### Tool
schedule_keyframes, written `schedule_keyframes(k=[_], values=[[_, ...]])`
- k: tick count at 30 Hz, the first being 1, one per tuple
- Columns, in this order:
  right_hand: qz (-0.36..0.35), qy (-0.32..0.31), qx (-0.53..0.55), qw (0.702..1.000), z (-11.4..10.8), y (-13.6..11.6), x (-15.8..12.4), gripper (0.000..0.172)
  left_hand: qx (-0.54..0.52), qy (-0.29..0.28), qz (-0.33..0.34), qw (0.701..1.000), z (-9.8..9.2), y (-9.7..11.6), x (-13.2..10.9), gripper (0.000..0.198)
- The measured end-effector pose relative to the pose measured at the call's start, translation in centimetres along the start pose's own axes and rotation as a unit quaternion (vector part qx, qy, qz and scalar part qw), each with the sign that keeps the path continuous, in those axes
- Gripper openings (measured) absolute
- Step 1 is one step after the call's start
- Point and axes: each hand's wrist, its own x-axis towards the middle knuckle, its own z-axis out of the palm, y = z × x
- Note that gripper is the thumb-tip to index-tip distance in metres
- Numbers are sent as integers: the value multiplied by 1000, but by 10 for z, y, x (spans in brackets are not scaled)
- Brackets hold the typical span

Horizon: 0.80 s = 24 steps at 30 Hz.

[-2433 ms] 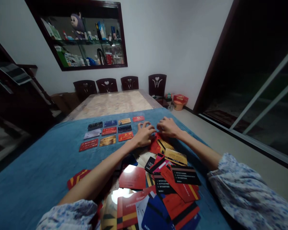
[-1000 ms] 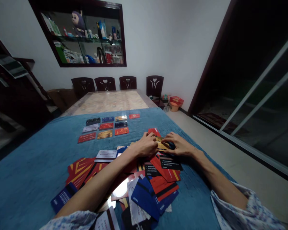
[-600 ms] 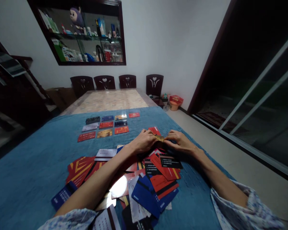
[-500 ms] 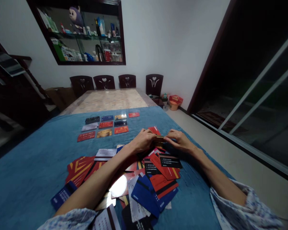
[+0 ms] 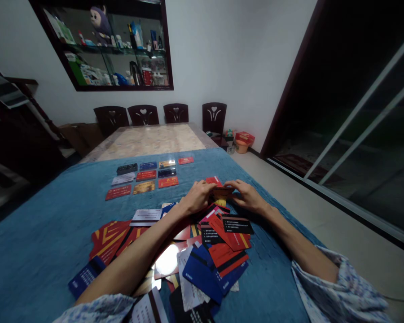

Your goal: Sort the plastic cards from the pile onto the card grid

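Between both hands, at the far edge of a loose pile of cards, is a gold-brown card (image 5: 222, 192), possibly several held together. My left hand (image 5: 199, 195) pinches its left end and my right hand (image 5: 247, 195) grips its right end. Beneath them a red card (image 5: 214, 181) and a yellow one (image 5: 220, 202) partly show. Nearer me spreads the overlapping pile, with a black card (image 5: 237, 224), an orange-red card (image 5: 228, 259) and a blue card (image 5: 202, 273). My left forearm covers part of this pile.
Beyond my left hand, several cards lie in rows, among them a gold card (image 5: 144, 187) and a red card (image 5: 186, 160). A blue cloth (image 5: 54, 215) covers the near table. Dark chairs (image 5: 143, 115) stand at the far end; a sliding door (image 5: 350, 116) is to the right.
The gold-brown card has been tilted up, so more of its broad face shows between my hands. My right hand's fingers have shifted along its edge. The view has moved slightly.
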Motion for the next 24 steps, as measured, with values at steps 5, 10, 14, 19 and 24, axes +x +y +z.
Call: schedule_keyframes(k=[5,10,14,19,24], values=[[-7,2,-23,1000,4,0,1,34,8,2,-5,1000,7,-3,0,55],[-33,36,-22,999,8,3,2,39,6,15,-14,1000,7,-4,0,61],[-61,74,-36,995,9,2,4,41,-13,50,-36,998,2,-2,0,59],[-60,105,-90,989,12,-2,4,45,-34,62,-54,996,-3,-1,3,53],[-64,121,-141,980,10,-6,6,39,-4,48,-64,997,-7,1,7,52]])
